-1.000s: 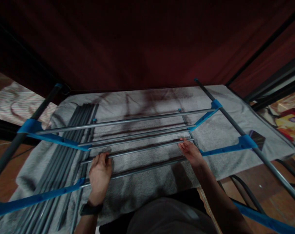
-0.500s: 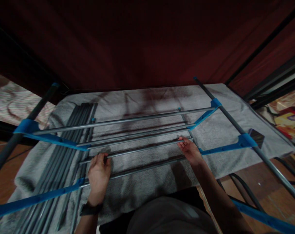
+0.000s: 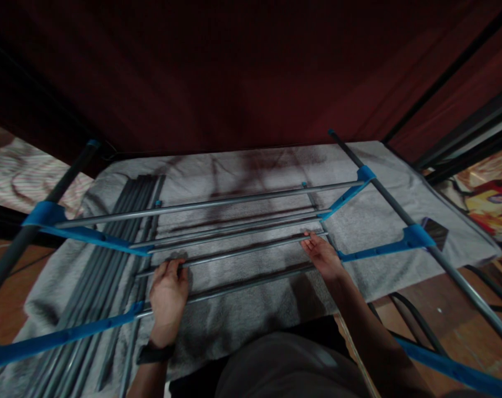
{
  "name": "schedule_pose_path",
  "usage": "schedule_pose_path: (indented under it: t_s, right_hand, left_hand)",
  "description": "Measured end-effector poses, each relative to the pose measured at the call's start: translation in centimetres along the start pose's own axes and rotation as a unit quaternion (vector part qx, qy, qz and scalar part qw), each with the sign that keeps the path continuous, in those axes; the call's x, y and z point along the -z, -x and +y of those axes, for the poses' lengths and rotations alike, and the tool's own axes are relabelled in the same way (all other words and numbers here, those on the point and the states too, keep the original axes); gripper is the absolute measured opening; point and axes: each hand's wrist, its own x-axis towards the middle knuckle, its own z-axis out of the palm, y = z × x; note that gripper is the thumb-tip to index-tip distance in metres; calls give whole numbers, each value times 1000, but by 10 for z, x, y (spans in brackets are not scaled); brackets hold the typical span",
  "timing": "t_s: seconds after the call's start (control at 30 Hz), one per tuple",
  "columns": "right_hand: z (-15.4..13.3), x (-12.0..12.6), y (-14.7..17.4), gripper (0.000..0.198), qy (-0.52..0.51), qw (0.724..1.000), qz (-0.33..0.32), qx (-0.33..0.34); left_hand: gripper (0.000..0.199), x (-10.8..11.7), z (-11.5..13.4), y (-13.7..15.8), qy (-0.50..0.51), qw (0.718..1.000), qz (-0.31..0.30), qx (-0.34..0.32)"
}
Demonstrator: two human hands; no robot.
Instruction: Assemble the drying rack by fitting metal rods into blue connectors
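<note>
A thin grey metal tube (image 3: 242,252) lies level across the frame in front of me. My left hand (image 3: 170,287) has its fingers closed around it near the left end. Near the other end, my right hand (image 3: 320,253) pinches the same tube between thumb and fingers. Just beyond it run two similar crossbars, and a higher bar (image 3: 218,205) spans between the blue plastic brackets (image 3: 47,214) on the side poles. Nearer to me, another crossbar (image 3: 251,284) has its left end at a blue arm (image 3: 68,336); my left hand hides part of it.
Several loose grey tubes (image 3: 122,221) lie side by side on the grey blanket (image 3: 234,171) at the left. A dark phone-like object (image 3: 435,235) rests beside the right pole (image 3: 390,202). Dark red fabric (image 3: 234,77) rises behind. A colourful package (image 3: 493,210) is at far right.
Almost nothing differs. Both hands keep their hold on the tube, and the view has shifted very slightly.
</note>
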Motion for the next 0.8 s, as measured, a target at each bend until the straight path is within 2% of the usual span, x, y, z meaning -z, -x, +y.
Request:
schedule_pose_path:
  t_s: [0.43, 0.8]
  right_hand:
    - [1, 4, -2, 15, 12, 1000, -23, 3]
    - [1, 3, 0, 15, 12, 999, -27, 16]
  left_hand:
    - [29, -5, -2, 0, -6, 1000, 17, 3]
    - [29, -7, -5, -1, 3, 999, 47, -22]
